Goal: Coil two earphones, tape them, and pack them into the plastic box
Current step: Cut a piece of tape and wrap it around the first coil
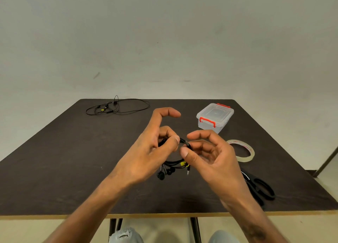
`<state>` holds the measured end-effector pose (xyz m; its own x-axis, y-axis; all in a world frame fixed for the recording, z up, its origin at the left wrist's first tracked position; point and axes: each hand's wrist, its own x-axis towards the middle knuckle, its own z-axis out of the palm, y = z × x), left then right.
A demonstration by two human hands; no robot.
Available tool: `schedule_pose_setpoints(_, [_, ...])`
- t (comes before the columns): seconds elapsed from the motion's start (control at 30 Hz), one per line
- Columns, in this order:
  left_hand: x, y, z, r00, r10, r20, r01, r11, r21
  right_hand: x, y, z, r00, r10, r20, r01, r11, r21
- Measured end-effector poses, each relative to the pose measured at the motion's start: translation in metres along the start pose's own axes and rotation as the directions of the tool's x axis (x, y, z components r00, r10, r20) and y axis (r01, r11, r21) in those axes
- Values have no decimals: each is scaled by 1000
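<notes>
Between both thumbs: coil [183,142], pinched by left hand [155,151] and right hand [206,151]. Buds hang below fingers; tape [251,155] nearer right.

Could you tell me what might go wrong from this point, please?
1. The coiled earphone, pinched by the left hand and right hand, shows no tape yet; freeing a hand to reach the tape roll may let the coil spring loose.
2. Its earbuds and plug dangle and might snag.
3. The plastic box looks latched, so opening it probably needs a hand.
</notes>
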<state>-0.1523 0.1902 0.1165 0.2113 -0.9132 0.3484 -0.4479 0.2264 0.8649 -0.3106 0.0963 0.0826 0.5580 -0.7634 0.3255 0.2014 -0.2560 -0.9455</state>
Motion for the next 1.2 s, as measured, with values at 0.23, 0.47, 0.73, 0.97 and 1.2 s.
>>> schedule_pose_setpoints(0.23, [-2,-1,2,998,-60,27,60,998,7,-2,18,5,874,-483,-57,362,725,-586])
schedule_pose_setpoints(0.47, [-4,0,5,988,-154,16,155,986,-66,0,32,11,646,-762,-48,436,420,-796])
schedule_pose_setpoints(0.73, [-2,-1,4,959,-277,-52,272,959,-81,3,37,12,605,-796,-22,508,408,-758])
schedule_pose_setpoints(0.97, [-8,-3,1,978,-207,-30,203,974,-102,4,35,11,599,-801,15,503,362,-785])
schedule_pose_setpoints(1.2, [-9,-12,-5,989,-131,-67,127,990,-67,1,35,14,663,-748,23,495,415,-763])
